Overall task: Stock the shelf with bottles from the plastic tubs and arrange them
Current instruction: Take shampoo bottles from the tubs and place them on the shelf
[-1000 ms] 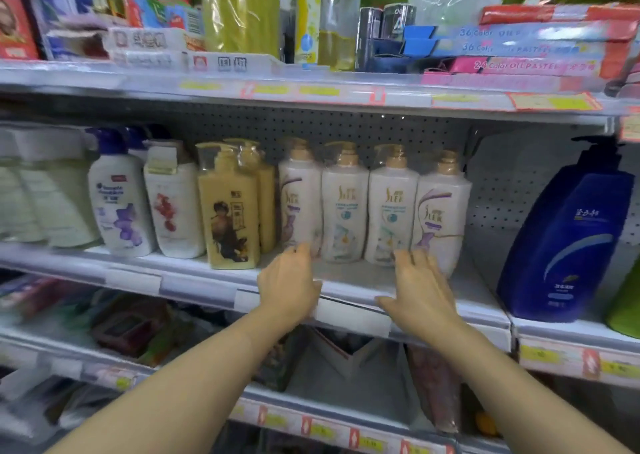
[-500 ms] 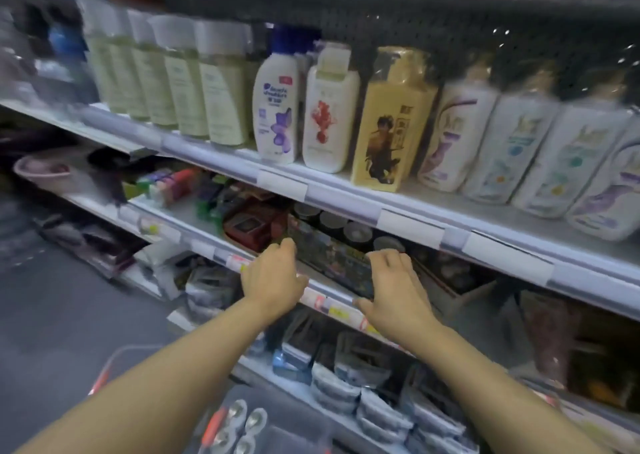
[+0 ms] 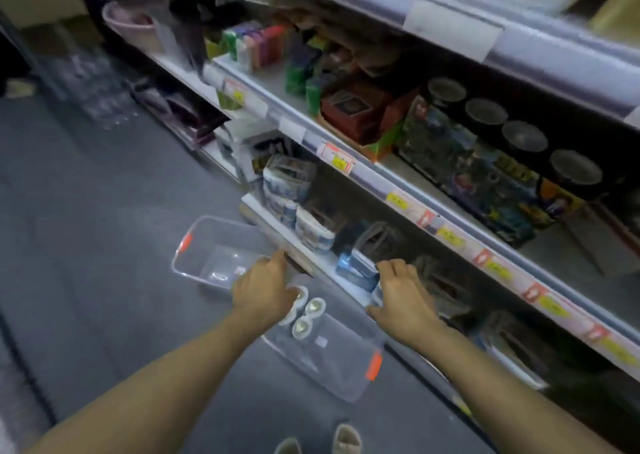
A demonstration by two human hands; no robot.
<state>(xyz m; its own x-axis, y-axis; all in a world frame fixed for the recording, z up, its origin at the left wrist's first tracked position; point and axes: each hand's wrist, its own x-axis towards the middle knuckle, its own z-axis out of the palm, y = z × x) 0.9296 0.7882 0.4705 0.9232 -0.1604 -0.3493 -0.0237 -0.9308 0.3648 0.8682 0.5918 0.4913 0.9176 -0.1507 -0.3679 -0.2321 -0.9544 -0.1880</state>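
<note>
Two clear plastic tubs with orange handles stand on the grey floor by the shelving. The near tub [image 3: 346, 374] holds white bottles [image 3: 302, 326] seen from above, their gold caps up. The far tub [image 3: 194, 246] looks bare inside. My left hand [image 3: 265, 289] reaches down over the near tub's bottles, fingers loosely curved, holding nothing. Beside it on the right, my right hand [image 3: 401, 298] hovers in front of the lowest shelf edge with relaxed fingers and holds nothing. The shelf with the standing bottles is out of view, above the frame.
Shelving [image 3: 388, 190] runs diagonally on the right, packed with boxes, dark jars [image 3: 524, 137] and packaged goods. The bottom shelf edge [image 3: 277, 232] juts out just beyond the tubs. My feet [image 3: 346, 438] show at the bottom. Grey floor spreads to the left.
The view has swung from the bottle shelf down to the floor. Both hands have dropped from the shelf edge toward the near tub; the left one now hangs over the bottles.
</note>
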